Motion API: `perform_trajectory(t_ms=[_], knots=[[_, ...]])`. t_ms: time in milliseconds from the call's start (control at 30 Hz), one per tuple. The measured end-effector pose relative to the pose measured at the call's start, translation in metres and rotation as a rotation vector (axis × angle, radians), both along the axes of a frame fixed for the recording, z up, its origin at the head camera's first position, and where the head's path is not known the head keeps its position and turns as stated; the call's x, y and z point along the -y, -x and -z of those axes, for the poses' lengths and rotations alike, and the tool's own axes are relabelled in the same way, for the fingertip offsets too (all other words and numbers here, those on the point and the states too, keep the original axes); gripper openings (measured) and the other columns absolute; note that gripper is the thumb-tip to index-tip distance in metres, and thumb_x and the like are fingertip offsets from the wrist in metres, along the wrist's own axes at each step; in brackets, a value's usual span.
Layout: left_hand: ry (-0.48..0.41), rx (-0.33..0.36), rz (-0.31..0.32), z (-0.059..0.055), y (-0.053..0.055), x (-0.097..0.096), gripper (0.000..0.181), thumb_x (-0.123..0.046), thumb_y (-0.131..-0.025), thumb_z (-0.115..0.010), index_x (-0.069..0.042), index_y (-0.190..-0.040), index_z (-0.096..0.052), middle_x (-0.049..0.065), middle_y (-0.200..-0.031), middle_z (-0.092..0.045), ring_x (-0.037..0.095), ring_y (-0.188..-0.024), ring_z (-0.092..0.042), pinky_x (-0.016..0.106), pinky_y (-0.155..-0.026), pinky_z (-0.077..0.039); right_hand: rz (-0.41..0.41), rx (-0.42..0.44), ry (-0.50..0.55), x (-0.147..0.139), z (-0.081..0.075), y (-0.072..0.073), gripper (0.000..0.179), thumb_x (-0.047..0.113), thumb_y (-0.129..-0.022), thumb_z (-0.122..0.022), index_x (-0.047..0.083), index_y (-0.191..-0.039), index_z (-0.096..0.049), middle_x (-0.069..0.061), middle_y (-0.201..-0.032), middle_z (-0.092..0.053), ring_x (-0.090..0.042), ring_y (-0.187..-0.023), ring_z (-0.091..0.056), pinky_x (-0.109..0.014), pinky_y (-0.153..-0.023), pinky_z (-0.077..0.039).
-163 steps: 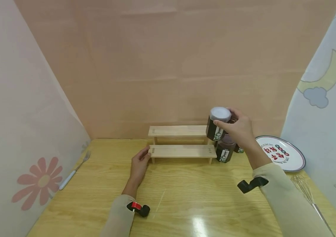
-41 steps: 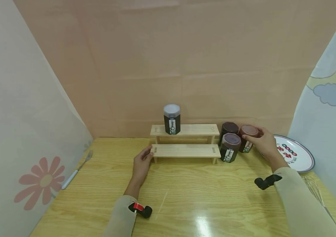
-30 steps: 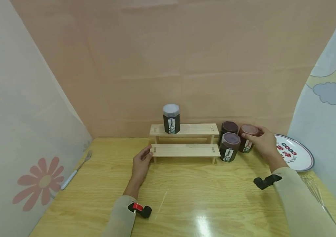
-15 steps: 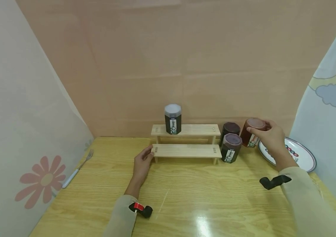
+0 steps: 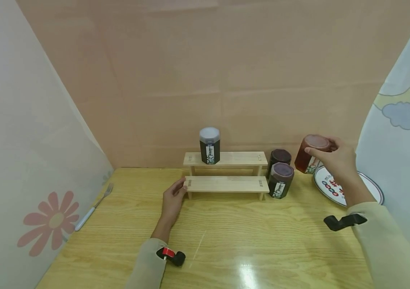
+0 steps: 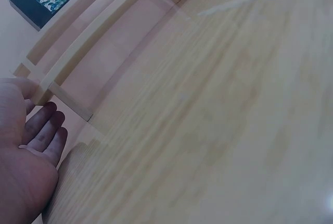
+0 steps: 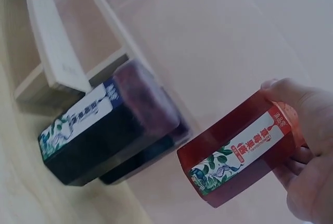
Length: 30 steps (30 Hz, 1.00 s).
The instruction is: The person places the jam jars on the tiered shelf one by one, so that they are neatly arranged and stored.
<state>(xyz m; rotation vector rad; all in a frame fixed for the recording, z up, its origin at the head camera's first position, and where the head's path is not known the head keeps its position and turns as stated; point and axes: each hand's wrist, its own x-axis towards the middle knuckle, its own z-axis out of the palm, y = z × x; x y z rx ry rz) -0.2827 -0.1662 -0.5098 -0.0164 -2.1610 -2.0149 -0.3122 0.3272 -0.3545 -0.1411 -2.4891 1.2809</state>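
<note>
My right hand [image 5: 340,158] grips a red jar [image 7: 234,153] near its lid end, fingers and thumb around it. In the head view the jar is off the table, tilted, by the plate. My left hand [image 5: 173,199] pinches the left end of the two-tier wooden shelf [image 5: 226,184] at the lower board; in the left wrist view its other fingers [image 6: 44,130] are loosely bent below. A white-lidded dark jar [image 5: 210,146] stands on the upper board, left of its middle. Right of the shelf stand a purple-lidded jar [image 5: 281,180] and, partly hidden behind it, a dark-lidded jar [image 5: 281,155].
An oval white plate [image 5: 376,192] lies at the right, partly covered by my right forearm. A fork [image 5: 93,208] with a pale handle lies at the far left of the wooden table [image 5: 226,237]. Cloth walls surround the back and sides.
The white-lidded jar went from my right hand onto the upper board. My right hand then took the red jar beside the dark jars and lifted it up and right. My left hand stayed put.
</note>
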Motion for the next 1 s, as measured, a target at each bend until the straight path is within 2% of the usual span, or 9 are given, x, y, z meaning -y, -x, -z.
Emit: perform_trajectory(t_ms=[267,567,800,1000], knots=[[0.001,0.004,-0.016,-0.001,0.0,0.0,0.041,-0.021,-0.105,-0.063,-0.013,-0.145,-0.06,0.011,-0.154,-0.055,0.029,-0.14,-0.055,0.018,-0.105,-0.052,-0.017,-0.008,-0.009,0.014,-0.021,-0.005,0.087,0.054,-0.086,-0.08,0.005,-0.15,-0.049,0.019,-0.109,-0.055,0.009,-0.093,-0.052,-0.004,-0.071,-0.045],[-0.002,0.007,-0.019,-0.002,-0.001,-0.001,0.039,-0.02,-0.105,-0.063,-0.014,-0.143,-0.062,0.01,-0.152,-0.057,0.028,-0.139,-0.055,0.017,-0.103,-0.053,-0.023,-0.027,0.029,0.03,-0.031,0.0,0.083,0.05,-0.086,-0.081,0.006,-0.15,-0.05,0.023,-0.103,-0.056,0.007,-0.093,-0.054,-0.004,-0.073,-0.046],[-0.006,0.015,-0.021,-0.001,0.0,-0.002,0.039,-0.02,-0.104,-0.064,-0.015,-0.143,-0.062,0.009,-0.152,-0.057,0.027,-0.139,-0.055,0.019,-0.104,-0.053,-0.049,-0.019,0.041,0.049,-0.033,0.003,0.085,0.053,-0.087,-0.08,0.009,-0.152,-0.048,0.011,-0.115,-0.058,0.004,-0.099,-0.054,-0.009,-0.079,-0.045],[0.001,0.011,-0.032,0.0,0.001,-0.001,0.039,-0.019,-0.104,-0.063,-0.014,-0.143,-0.062,0.01,-0.151,-0.058,0.027,-0.138,-0.056,0.017,-0.102,-0.053,-0.085,-0.017,0.051,0.071,-0.032,0.004,0.085,0.054,-0.087,-0.079,0.008,-0.152,-0.049,-0.005,-0.129,-0.06,-0.006,-0.107,-0.055,-0.012,-0.082,-0.046]])
